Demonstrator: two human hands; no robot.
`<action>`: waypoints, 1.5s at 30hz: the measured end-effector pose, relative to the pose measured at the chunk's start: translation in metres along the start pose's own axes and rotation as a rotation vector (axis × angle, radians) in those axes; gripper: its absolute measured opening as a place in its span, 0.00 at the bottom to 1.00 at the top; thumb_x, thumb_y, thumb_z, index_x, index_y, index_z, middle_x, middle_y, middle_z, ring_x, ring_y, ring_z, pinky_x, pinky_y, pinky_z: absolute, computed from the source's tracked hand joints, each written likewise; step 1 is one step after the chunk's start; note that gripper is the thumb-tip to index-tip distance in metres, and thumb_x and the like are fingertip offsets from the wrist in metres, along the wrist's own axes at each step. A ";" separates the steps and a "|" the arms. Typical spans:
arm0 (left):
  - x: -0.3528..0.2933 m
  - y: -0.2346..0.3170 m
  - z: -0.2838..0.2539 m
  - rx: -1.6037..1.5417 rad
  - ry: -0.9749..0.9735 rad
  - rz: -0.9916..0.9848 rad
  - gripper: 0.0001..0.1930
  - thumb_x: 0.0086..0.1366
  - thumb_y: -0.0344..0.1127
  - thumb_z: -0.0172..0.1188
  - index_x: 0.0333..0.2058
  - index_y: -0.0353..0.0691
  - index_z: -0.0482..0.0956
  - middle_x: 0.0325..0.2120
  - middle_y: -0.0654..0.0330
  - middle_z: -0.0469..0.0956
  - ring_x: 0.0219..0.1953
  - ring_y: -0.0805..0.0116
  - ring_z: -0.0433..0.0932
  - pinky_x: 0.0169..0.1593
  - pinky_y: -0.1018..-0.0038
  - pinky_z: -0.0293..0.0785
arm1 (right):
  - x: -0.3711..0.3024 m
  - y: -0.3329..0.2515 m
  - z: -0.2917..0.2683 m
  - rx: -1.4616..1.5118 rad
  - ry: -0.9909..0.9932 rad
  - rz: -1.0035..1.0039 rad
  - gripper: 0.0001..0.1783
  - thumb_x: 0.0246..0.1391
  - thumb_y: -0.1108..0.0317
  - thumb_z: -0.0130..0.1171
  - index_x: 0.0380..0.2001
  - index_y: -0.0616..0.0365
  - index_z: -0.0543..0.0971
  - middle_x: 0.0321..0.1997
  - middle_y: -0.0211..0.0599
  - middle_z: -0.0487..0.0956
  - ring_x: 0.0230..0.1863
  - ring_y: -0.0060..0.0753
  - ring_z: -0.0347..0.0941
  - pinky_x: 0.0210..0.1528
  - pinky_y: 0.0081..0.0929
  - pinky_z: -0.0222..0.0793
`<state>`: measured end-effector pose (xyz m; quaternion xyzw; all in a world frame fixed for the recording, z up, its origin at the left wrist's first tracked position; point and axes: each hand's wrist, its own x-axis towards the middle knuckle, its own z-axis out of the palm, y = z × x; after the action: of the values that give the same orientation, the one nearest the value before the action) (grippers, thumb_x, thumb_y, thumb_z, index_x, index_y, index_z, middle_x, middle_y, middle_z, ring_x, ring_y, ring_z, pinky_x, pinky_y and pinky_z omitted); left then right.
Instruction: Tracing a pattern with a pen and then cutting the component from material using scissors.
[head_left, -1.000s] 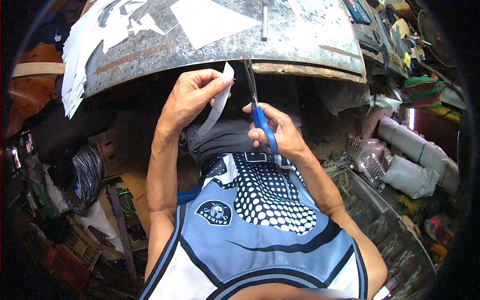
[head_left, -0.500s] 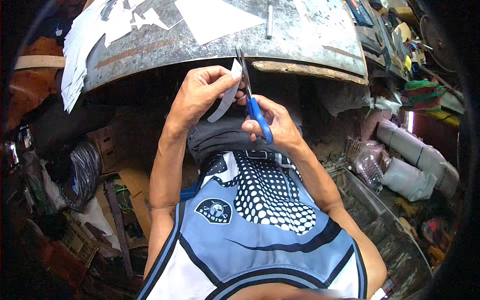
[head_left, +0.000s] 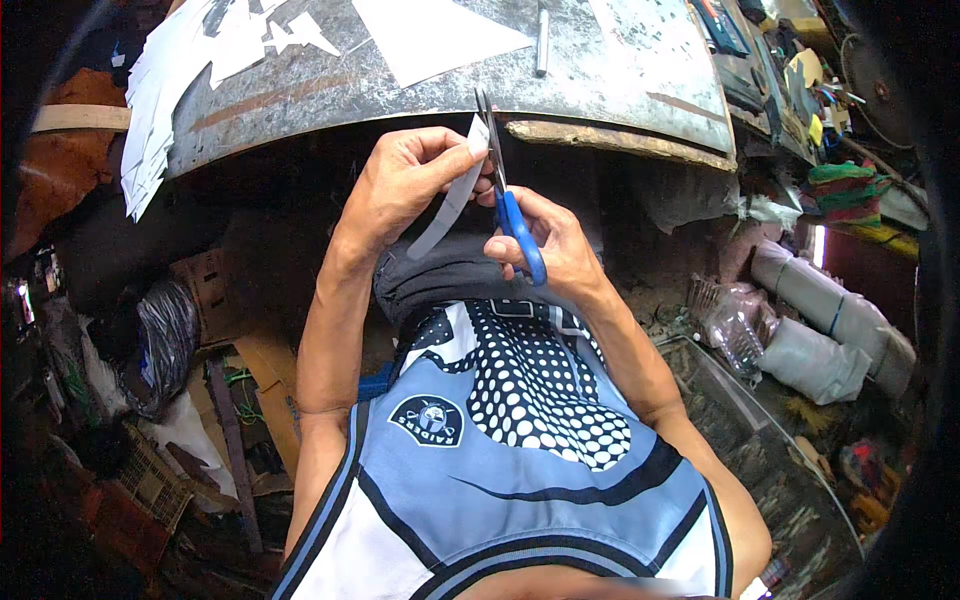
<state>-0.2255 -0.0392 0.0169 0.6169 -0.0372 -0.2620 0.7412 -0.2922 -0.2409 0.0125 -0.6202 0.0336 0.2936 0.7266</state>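
My left hand (head_left: pixel 408 185) pinches a narrow, curved white paper strip (head_left: pixel 447 213) between thumb and fingers. The strip's lower end hangs free over my lap. In my right hand (head_left: pixel 545 240) are scissors with blue handles (head_left: pixel 522 238), my thumb and fingers wrapped about the loops. Their blades point away from me, slightly apart at the tips, right beside the strip's upper end. Whether the blades touch the paper I cannot tell. Both hands are held just in front of the near edge of the metal-topped table (head_left: pixel 300 108).
A large white sheet (head_left: pixel 435 40) and a heap of paper scraps (head_left: pixel 165 85) lie on the table, with a metal rod (head_left: pixel 542 42) to the right. A rough wooden strip (head_left: pixel 620 140) runs along its near edge. Wrapped rolls (head_left: pixel 815 355) stand at right.
The strip's hanging end has swung slightly down and left. Both hands keep nearly the same place and grip, and the scissor tips have shifted very slightly.
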 end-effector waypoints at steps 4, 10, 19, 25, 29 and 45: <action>0.001 -0.002 0.000 -0.011 -0.015 0.017 0.14 0.68 0.41 0.60 0.36 0.34 0.81 0.28 0.59 0.83 0.31 0.71 0.83 0.38 0.76 0.79 | -0.001 0.001 0.000 -0.010 0.004 -0.005 0.35 0.50 0.64 0.73 0.59 0.61 0.71 0.32 0.23 0.75 0.26 0.11 0.67 0.25 0.13 0.66; 0.002 -0.003 -0.001 -0.011 -0.021 0.010 0.14 0.68 0.41 0.61 0.37 0.34 0.81 0.29 0.58 0.83 0.31 0.70 0.83 0.39 0.76 0.79 | -0.001 0.003 0.000 -0.012 0.013 -0.021 0.33 0.50 0.65 0.72 0.58 0.61 0.71 0.30 0.23 0.75 0.25 0.11 0.67 0.24 0.14 0.65; 0.003 -0.002 -0.001 0.009 -0.047 0.005 0.14 0.68 0.41 0.61 0.37 0.33 0.81 0.30 0.58 0.83 0.32 0.70 0.83 0.39 0.76 0.79 | -0.002 0.003 -0.001 -0.003 0.020 -0.010 0.33 0.50 0.64 0.73 0.58 0.61 0.72 0.28 0.22 0.75 0.23 0.11 0.67 0.23 0.13 0.64; 0.004 -0.001 -0.001 0.002 -0.056 -0.012 0.14 0.68 0.41 0.61 0.37 0.33 0.82 0.31 0.57 0.83 0.33 0.71 0.83 0.40 0.75 0.79 | -0.005 0.005 -0.003 -0.021 0.029 0.004 0.32 0.50 0.64 0.73 0.56 0.61 0.72 0.27 0.22 0.74 0.23 0.11 0.67 0.23 0.13 0.65; 0.004 0.001 0.000 -0.003 -0.033 -0.011 0.14 0.68 0.41 0.61 0.37 0.33 0.82 0.30 0.58 0.83 0.33 0.72 0.82 0.40 0.76 0.79 | -0.006 0.003 -0.002 -0.030 0.038 0.011 0.31 0.49 0.65 0.73 0.55 0.61 0.73 0.26 0.21 0.74 0.24 0.12 0.67 0.24 0.13 0.65; 0.004 0.001 0.000 0.013 -0.050 0.002 0.14 0.68 0.41 0.61 0.38 0.33 0.82 0.31 0.58 0.83 0.32 0.73 0.82 0.40 0.76 0.78 | -0.005 0.006 -0.003 -0.013 0.041 -0.018 0.30 0.49 0.66 0.73 0.54 0.61 0.73 0.25 0.21 0.74 0.22 0.11 0.67 0.22 0.13 0.62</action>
<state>-0.2215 -0.0408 0.0162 0.6148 -0.0577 -0.2764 0.7364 -0.2987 -0.2449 0.0084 -0.6312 0.0409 0.2745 0.7243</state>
